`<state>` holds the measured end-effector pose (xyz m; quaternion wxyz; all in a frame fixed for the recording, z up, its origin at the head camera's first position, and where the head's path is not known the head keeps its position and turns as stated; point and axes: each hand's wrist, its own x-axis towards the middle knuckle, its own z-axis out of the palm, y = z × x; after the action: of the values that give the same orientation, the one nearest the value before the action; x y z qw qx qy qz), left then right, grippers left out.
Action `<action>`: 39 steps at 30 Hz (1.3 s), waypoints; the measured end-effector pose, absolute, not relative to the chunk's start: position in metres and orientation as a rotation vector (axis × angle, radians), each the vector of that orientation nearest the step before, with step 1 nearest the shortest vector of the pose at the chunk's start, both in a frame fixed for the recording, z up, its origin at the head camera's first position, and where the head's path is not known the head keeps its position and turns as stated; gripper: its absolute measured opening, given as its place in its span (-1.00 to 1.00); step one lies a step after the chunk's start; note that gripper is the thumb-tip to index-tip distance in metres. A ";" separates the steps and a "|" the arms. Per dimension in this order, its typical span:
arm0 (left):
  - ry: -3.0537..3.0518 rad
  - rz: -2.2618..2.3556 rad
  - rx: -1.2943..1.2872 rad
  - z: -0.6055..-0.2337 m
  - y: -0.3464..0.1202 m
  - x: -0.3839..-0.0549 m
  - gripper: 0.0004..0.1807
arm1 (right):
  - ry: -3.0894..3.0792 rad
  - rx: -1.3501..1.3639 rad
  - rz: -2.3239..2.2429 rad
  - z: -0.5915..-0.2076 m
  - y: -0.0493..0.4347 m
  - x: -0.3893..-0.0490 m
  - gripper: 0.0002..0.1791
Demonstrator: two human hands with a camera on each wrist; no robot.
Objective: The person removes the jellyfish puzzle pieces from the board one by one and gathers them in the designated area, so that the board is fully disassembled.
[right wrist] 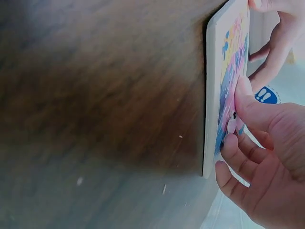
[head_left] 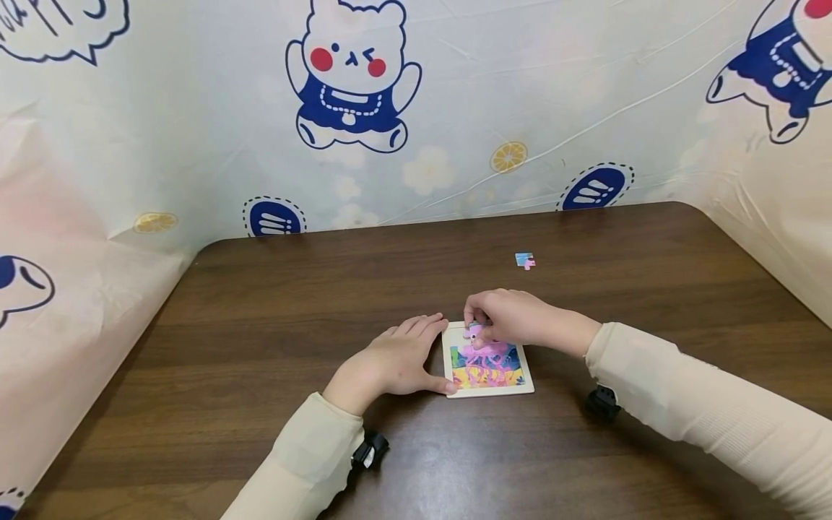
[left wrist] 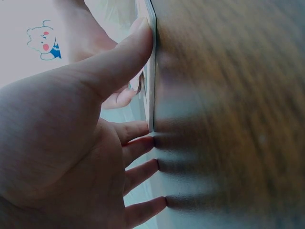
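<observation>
A square jigsaw puzzle tray [head_left: 490, 392] with a pale border lies on the table, its picture showing pink tentacles over blue and yellow. My right hand [head_left: 513, 318] pinches a pink puzzle piece [head_left: 475, 332] with a dark eye spot at the tray's upper part. Whether that piece is seated cannot be made out; the fingers partly cover it. At the tray's left side, my left hand [head_left: 399, 361] rests with fingers spread, the thumb [left wrist: 136, 40] on the border near the lower left corner and the fingertips touching the tabletop by the upper left corner.
Another puzzle piece [head_left: 523, 260], blue and pink, lies alone farther back on the brown wooden table [head_left: 292, 310]. A printed cloth [head_left: 455, 94] with cartoon bears hangs behind the table and along its sides.
</observation>
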<state>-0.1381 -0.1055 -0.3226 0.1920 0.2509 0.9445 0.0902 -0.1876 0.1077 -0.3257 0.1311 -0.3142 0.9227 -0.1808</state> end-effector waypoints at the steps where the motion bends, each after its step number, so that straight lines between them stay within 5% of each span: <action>1: 2.652 0.254 0.704 -0.323 -0.106 -0.138 0.08 | 2.676 -0.923 -0.515 -0.326 0.108 -0.188 -0.78; 39: 2.668 0.237 0.720 -0.333 -0.107 -0.141 0.09 | 2.474 -1.072 -0.870 -0.322 0.143 -0.202 -0.88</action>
<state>-0.1409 -0.1070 -0.3326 0.1832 0.2551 0.9457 0.0841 -0.2019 0.1427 -0.3217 0.1535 -0.3739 0.8629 -0.3034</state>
